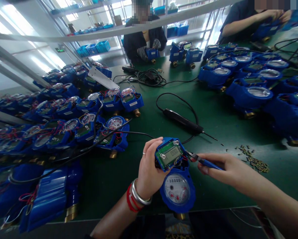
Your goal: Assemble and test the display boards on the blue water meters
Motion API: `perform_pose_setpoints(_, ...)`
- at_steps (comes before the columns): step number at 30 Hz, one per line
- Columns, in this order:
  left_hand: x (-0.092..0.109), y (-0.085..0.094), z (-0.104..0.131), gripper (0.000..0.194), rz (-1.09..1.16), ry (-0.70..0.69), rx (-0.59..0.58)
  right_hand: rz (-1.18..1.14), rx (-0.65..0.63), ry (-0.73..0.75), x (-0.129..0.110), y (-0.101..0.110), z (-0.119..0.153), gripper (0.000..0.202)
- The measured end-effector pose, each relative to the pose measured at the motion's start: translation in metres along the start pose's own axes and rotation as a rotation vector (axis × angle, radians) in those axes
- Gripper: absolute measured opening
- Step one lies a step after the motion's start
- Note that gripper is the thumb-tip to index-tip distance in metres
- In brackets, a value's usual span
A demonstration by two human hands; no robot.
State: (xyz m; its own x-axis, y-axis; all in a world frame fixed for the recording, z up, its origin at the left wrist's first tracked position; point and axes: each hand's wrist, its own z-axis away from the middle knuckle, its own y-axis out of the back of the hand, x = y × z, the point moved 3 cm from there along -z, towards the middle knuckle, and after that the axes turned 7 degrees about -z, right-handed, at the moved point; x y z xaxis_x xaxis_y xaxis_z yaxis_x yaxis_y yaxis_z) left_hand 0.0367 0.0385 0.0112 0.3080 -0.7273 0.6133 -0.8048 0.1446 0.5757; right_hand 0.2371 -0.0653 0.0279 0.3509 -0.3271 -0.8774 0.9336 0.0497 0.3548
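Observation:
A blue water meter (177,189) with a round dial stands at the table's front edge, its housing open on a green circuit board with a small display (173,153). My left hand (150,169) is wrapped round the left side of that housing. In my right hand (220,167) are blue-handled pliers (210,163), their metal tip at the right edge of the housing, beside thin red and black wires. Whether the jaws touch a wire cannot be made out.
A black electric screwdriver (182,121) lies behind the meter, its cable looping back. Small screws (256,161) are scattered at the right. Rows of blue meters (84,129) fill the left; more (260,93) stand at the right. Two people work across the green table (139,169).

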Motion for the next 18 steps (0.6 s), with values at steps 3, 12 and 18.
perform_pose_setpoints(3,-0.001,0.0,0.001,0.071,0.015,0.001,0.011,-0.285,-0.149,-0.056,0.012,-0.003,-0.006,0.024)
perform_pose_setpoints(12,-0.001,0.0,0.002,0.072,0.029,0.005,0.035,-0.202,0.005,-0.049,0.021,0.007,-0.005,0.041)
perform_pose_setpoints(18,0.001,0.0,0.002,0.071,0.005,-0.011,0.041,0.284,0.118,0.166,-0.003,0.004,0.01,0.037)
